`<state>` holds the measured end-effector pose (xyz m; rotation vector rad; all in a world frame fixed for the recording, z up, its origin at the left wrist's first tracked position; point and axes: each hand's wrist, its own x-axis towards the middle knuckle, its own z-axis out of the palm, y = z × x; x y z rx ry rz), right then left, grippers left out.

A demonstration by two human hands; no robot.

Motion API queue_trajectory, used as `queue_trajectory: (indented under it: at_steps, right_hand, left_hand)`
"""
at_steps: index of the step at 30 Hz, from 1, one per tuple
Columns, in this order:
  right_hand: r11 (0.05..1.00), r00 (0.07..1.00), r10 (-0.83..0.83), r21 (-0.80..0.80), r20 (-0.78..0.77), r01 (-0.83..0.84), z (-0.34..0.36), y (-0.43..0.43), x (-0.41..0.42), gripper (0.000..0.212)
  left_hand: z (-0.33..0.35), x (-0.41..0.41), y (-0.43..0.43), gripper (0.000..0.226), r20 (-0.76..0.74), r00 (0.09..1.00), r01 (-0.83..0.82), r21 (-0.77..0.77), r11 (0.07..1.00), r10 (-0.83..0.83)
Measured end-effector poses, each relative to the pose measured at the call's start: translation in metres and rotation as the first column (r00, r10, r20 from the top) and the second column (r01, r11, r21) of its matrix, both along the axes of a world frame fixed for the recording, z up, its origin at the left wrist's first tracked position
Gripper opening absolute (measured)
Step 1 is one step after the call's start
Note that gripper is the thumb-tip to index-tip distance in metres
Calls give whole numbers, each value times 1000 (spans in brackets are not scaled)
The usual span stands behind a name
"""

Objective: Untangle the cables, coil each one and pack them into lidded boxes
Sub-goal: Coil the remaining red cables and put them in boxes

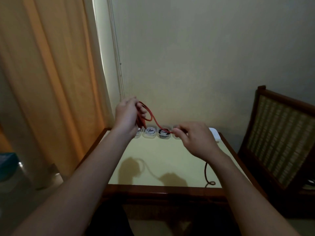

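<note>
A red cable (150, 114) hangs in loops above the table's far side. My left hand (127, 114) grips the bundle of loops, raised over the back left of the table. My right hand (194, 139) pinches the cable's free end lower down and to the right. Along the back edge stands a row of clear plastic boxes: one holds a coiled white cable (150, 132), one a coiled black cable (164, 132). A dark braided cable (207, 174) lies on the table at the right, partly hidden under my right forearm.
The small table (162, 164) has a pale yellow top and a dark wooden rim. A white object (214, 133) sits at the back right corner. A woven-back chair (279, 140) stands to the right, an orange curtain (51, 82) to the left.
</note>
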<state>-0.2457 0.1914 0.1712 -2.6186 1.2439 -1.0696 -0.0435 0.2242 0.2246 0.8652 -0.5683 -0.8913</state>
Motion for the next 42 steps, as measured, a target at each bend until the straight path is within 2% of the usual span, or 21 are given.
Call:
queue_trajectory:
  at_steps: [2,5,7,8,11,14,17,21,23,25,27,29,30,33,36,42]
  right_hand:
    - [995,997,61,-75,-39,-64,4,4,8,35]
    - [975,996,90,-202,-5,-89,12,7,17,44]
    - [967,990,128,-228,61,-111,17,8,19,42]
    - [966,982,150,-228,112,-122,19,9,19,39]
    - [968,940,175,-226,292,-109,25,12,18,31]
    - [989,896,83,-144,436,-21,26,13,16,30]
    - [997,856,-37,71,516,0,27,14,16,34]
    - [942,828,-25,290,559,-167,22,21,19,55]
    - [916,787,-5,319,616,-244,22,22,22,57]
    - [924,771,3,293,637,-246,22,21,24,57]
    - [947,781,7,247,624,-206,21,18,24,58]
    - [964,814,-2,219,581,-154,19,15,25,62]
    - [967,826,-7,214,563,-137,19,15,25,65]
    - [966,835,-16,223,550,-129,17,14,26,72]
    - [965,834,-14,227,552,-133,17,16,28,62]
    - [925,767,-9,296,642,-236,14,13,25,61]
  left_hand:
    - [-4,-14,3,20,264,964,8,-5,1000,-7]
    - [-12,-29,12,23,583,811,47,17,999,-48]
    - [-15,-34,17,23,735,676,35,43,998,-56]
    - [-16,-36,19,23,752,653,67,69,995,-96]
    - [-16,-42,23,23,641,714,232,162,959,-281]
    - [-12,-44,28,13,400,792,440,151,885,-462]
    - [-10,-44,31,14,325,770,545,112,831,-549]
    - [-9,-46,33,9,224,744,643,15,765,-630]
    - [-7,-46,34,12,203,742,653,-9,757,-638]
    - [-7,-46,33,15,239,746,640,0,768,-622]
    - [-10,-44,31,15,388,746,573,43,819,-542]
    - [-12,-42,29,20,542,707,496,78,865,-454]
    - [-13,-41,28,22,566,698,481,82,873,-438]
    - [-16,-41,27,19,442,745,524,76,849,-499]
    - [-19,-43,28,14,248,773,597,30,802,-584]
    - [-14,-36,23,10,96,810,581,4,814,-579]
